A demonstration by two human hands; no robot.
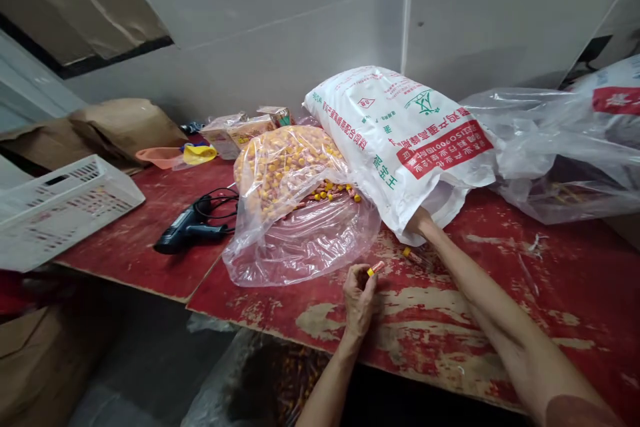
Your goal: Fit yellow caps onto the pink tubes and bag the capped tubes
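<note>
I've got the left grip [358, 305] low over the front of the counter [430, 327], thumb and fingers closed on one yellow-capped piece [376, 269], pinkish body pointing away to the right. The right forearm [465, 273] runs up into the mouth of the white sack [395, 133], so the right grip is buried inside; I can't tell how far open it is or whether it has hold of anything. A loose piece [413, 256] lies on the red, worn surface, just in front of the sack's mouth.

And the sack is the big obstacle here, bulky, leaning over at the middle, blocking my look at that grip. To its left, right beside it, a clear bag [300, 247] slumps, loaded with more yellow-capped pieces, its slack front spreading toward me. Left of that, a dark pistol-shaped tool [187, 230] lies with its black cord [223, 197] looped behind. Further left, a white crate [75, 213]; behind, a yellow dish [200, 154], an orange one [159, 158] and small boxes [250, 131]. On the right, crumpled clear plastic [565, 153] crowds the sack. Below the counter's edge, more pieces [295, 380] show, dim.
</note>
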